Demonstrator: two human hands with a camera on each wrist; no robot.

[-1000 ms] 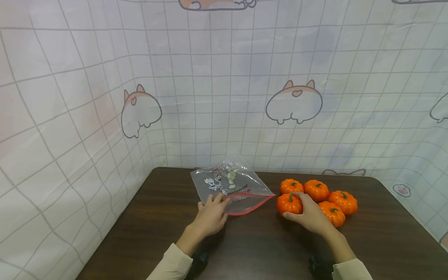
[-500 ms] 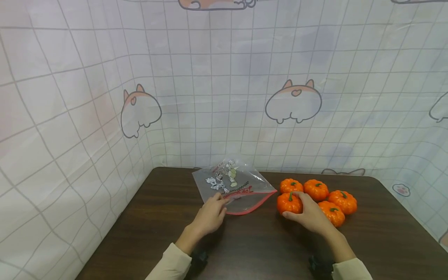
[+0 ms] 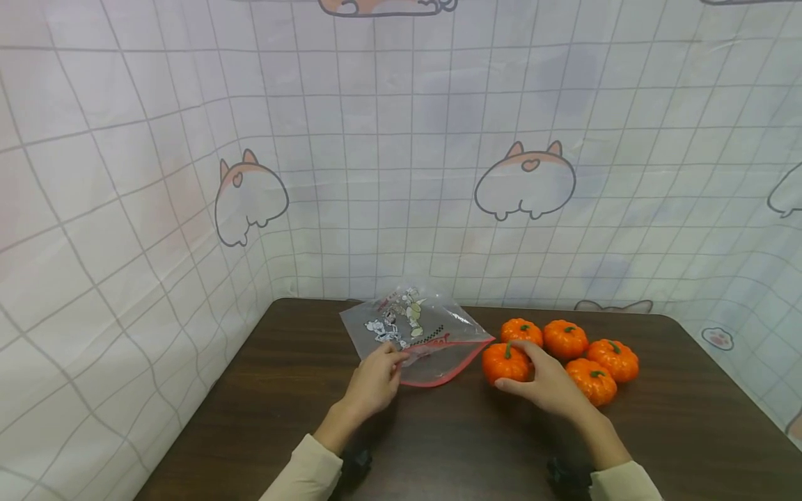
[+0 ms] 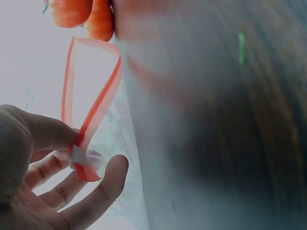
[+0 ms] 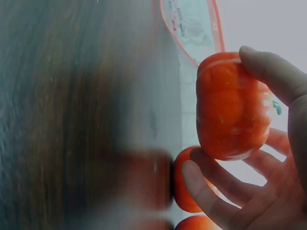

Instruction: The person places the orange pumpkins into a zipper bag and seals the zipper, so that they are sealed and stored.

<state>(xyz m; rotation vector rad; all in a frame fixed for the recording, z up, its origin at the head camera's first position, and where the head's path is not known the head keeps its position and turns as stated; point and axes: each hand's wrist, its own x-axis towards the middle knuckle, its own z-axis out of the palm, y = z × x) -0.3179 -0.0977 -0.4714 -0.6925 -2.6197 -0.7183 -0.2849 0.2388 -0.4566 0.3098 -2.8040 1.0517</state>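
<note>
A clear zip bag [image 3: 388, 323] with cartoon prints and a red zip edge lies on the table, its mouth spread toward the person. My left hand [image 3: 374, 381] pinches the red edge at the bag's left corner; the left wrist view shows the white slider [image 4: 79, 155] by the fingers. In my right hand [image 3: 551, 383] is a small orange pumpkin [image 3: 505, 364] with a green stem, held between thumb and fingers. The right wrist view shows this pumpkin [image 5: 232, 105] lifted off the table. Its position is just right of the bag's mouth.
Several more orange pumpkins stand at the right, including one behind the held one [image 3: 521, 331] and one near the right wrist [image 3: 592, 383]. The brown table [image 3: 263, 417] meets a white gridded cloth [image 3: 401, 174] at the back and left.
My right hand has moved left with the pumpkin, away from the others. My left hand has shifted its fingers from lying on the bag to pinching its edge, and the bag's mouth gapes slightly.
</note>
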